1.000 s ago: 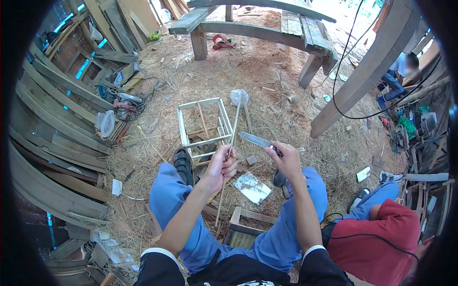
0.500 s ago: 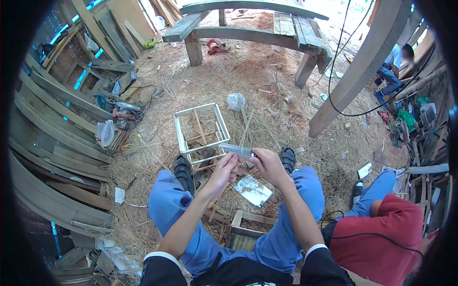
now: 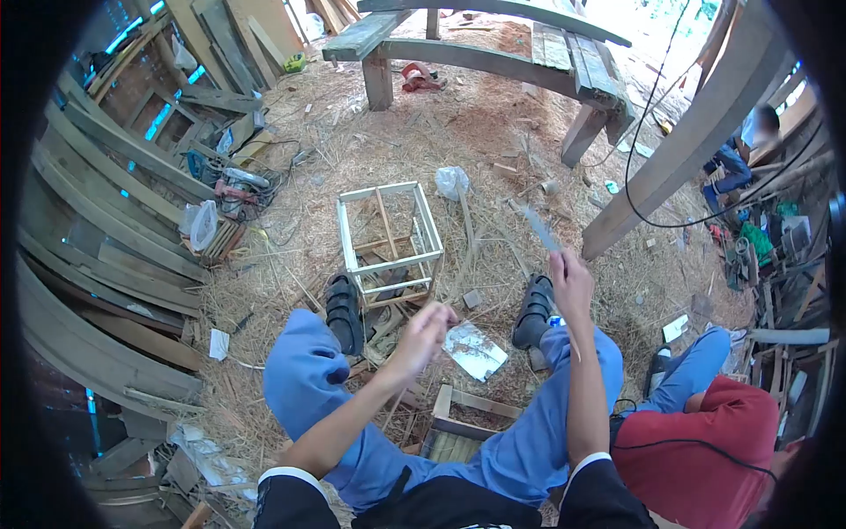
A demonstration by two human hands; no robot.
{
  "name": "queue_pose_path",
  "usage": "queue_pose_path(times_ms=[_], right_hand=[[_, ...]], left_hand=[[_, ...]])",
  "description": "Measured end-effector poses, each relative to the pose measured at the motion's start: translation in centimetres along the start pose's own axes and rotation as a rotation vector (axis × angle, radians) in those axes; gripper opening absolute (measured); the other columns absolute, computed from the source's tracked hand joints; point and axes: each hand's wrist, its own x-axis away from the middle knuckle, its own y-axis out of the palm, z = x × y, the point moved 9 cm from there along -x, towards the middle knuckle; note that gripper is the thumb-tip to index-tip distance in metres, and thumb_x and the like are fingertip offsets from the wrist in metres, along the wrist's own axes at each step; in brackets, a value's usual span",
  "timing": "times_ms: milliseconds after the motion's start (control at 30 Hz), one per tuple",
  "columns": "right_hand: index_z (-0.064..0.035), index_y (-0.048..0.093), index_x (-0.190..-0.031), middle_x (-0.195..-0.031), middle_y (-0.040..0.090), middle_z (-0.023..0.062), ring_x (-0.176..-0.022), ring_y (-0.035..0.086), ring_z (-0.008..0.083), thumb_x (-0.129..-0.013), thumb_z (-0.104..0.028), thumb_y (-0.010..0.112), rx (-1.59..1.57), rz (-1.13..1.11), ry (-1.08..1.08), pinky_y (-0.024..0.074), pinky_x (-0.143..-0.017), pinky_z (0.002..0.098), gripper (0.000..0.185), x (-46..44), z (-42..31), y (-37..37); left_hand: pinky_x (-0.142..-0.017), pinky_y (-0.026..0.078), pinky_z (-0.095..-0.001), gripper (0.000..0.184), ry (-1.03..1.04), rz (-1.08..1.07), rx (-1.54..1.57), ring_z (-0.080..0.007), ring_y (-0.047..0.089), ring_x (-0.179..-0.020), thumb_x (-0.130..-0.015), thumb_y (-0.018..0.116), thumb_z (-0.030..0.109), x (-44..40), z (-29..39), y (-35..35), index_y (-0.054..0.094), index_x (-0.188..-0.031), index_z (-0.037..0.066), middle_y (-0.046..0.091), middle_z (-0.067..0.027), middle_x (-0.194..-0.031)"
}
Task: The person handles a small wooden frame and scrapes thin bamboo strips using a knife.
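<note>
Head view shows your right hand [image 3: 571, 275] closed around the handle of a knife [image 3: 541, 229], the fingers wrapped so that most of the handle is hidden. The blade juts out past your fist, bare and slightly blurred, aimed away from you and a little to the left, above the littered floor [image 3: 300, 198]. Your left hand [image 3: 423, 339] is well apart from the knife, its fingers curled inward near the white sheet [image 3: 476, 353]; you cannot tell from this angle whether that grip closes on anything.

Between your legs sits a low wooden box [image 3: 485, 405], with pale slats showing inside its rim. Ahead of your left sandal [image 3: 342, 316] stands an open wooden frame [image 3: 397, 264], box-shaped, with thin bars across it and scraps of wood visible through its sides. A clear plastic bag [image 3: 451, 182] lies crumpled on the floor just beyond the frame's right side; its contents are too unclear to name. Another plastic bag [image 3: 204, 227] is near the boards at your left. To your right sits a person in a red shirt [image 3: 696, 441].
</note>
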Motion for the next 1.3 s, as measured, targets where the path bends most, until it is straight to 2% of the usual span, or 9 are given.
queue_pose_path(times_ms=[67, 133, 367, 567, 700, 900, 1133, 1233, 1300], right_hand=[[-0.0072, 0.062, -0.092, -0.066, 0.059, 0.0173, -0.064, 0.061, 0.0375, -0.103, -0.037, 0.052, -0.024, -0.118, 0.033, 0.0429, -0.059, 0.0469, 0.033, 1.4, -0.3, 0.9], [-0.0064, 0.062, -0.092, -0.065, 0.059, 0.0171, -0.063, 0.061, 0.0373, -0.103, -0.037, 0.053, -0.010, -0.177, 0.032, 0.0424, -0.058, 0.0472, 0.033, 2.6, -2.3, 0.7], [-0.0063, 0.066, -0.101, -0.070, 0.061, 0.0163, -0.064, 0.063, 0.0333, -0.099, -0.031, 0.062, -0.238, -0.229, -0.059, 0.0463, -0.059, 0.0414, 0.025, 2.0, -7.3, 3.0], [-0.0037, 0.064, -0.097, -0.072, 0.061, 0.0171, -0.065, 0.063, 0.0340, -0.094, -0.028, 0.067, -0.416, -0.385, -0.358, 0.0473, -0.060, 0.0422, 0.024, 4.1, -13.5, 5.4], [-0.0035, 0.063, -0.092, -0.071, 0.060, 0.0170, -0.065, 0.062, 0.0363, -0.091, -0.029, 0.071, -0.493, -0.352, -0.468, 0.0469, -0.060, 0.0436, 0.026, 4.6, -15.0, 5.5], [-0.0052, 0.063, -0.087, -0.066, 0.058, 0.0127, -0.062, 0.061, 0.0328, -0.085, -0.035, 0.075, -0.477, -0.249, -0.653, 0.0456, -0.057, 0.0417, 0.031, 4.3, -15.5, 3.2], [-0.0035, 0.066, -0.089, -0.068, 0.060, 0.0102, -0.061, 0.060, 0.0298, -0.084, -0.039, 0.075, -0.400, -0.292, -0.753, 0.0442, -0.057, 0.0405, 0.037, 5.0, -15.0, 3.3], [-0.0034, 0.067, -0.089, -0.069, 0.061, 0.0102, -0.062, 0.061, 0.0301, -0.084, -0.038, 0.075, -0.362, -0.232, -0.798, 0.0440, -0.056, 0.0404, 0.036, 5.2, -15.0, 2.2], [-0.0034, 0.067, -0.088, -0.067, 0.060, 0.0088, -0.059, 0.059, 0.0265, -0.084, -0.036, 0.076, -0.392, -0.068, -0.694, 0.0436, -0.055, 0.0391, 0.034, 3.9, -13.3, 0.8]], left_hand=[[-0.044, 0.021, -0.0202, 0.022, 0.041, 0.095, 0.132, -0.0034, 0.027, -0.050, -0.109, 0.043, 0.032, -0.3, 1.8, -1.2, 0.052, -0.112, 0.013, 0.035, 0.0067, -0.067], [-0.044, 0.021, -0.0199, 0.021, 0.051, 0.036, 0.191, -0.0031, 0.027, -0.050, -0.109, 0.043, 0.031, -0.5, 2.2, -1.3, 0.051, -0.115, 0.013, 0.037, 0.0060, -0.069], [-0.045, 0.021, -0.0190, 0.020, 0.089, 0.040, 0.204, -0.0017, 0.027, -0.051, -0.108, 0.046, 0.030, -1.4, 1.9, -0.7, 0.050, -0.117, 0.013, 0.045, 0.0038, -0.074], [-0.045, 0.024, -0.0197, 0.027, 0.249, 0.138, 0.157, -0.0021, 0.030, -0.052, -0.107, 0.049, 0.020, -1.7, 3.0, 0.0, 0.049, -0.133, 0.012, 0.049, 0.0019, -0.076], [-0.045, 0.024, -0.0204, 0.029, 0.314, 0.130, 0.223, -0.0025, 0.032, -0.051, -0.106, 0.049, 0.016, -1.3, 3.6, 0.5, 0.051, -0.135, 0.011, 0.049, 0.0013, -0.076], [-0.045, 0.025, -0.0205, 0.033, 0.272, -0.006, 0.103, -0.0027, 0.036, -0.053, -0.106, 0.049, 0.013, -1.3, 3.1, 0.6, 0.052, -0.138, 0.009, 0.051, -0.0001, -0.078], [-0.045, 0.025, -0.0193, 0.032, 0.266, 0.006, 0.127, -0.0021, 0.033, -0.053, -0.105, 0.055, 0.019, -0.6, 3.7, 1.3, 0.055, -0.135, 0.010, 0.051, 0.0000, -0.077], [-0.044, 0.026, -0.0199, 0.033, 0.185, -0.091, 0.125, -0.0022, 0.034, -0.053, -0.106, 0.054, 0.021, -0.1, 3.8, 1.9, 0.054, -0.137, 0.011, 0.051, 0.0001, -0.077], [-0.043, 0.027, -0.0203, 0.031, 0.142, -0.166, 0.128, -0.0023, 0.034, -0.053, -0.107, 0.051, 0.021, 0.4, 2.9, 2.8, 0.056, -0.135, 0.010, 0.051, 0.0005, -0.076]])
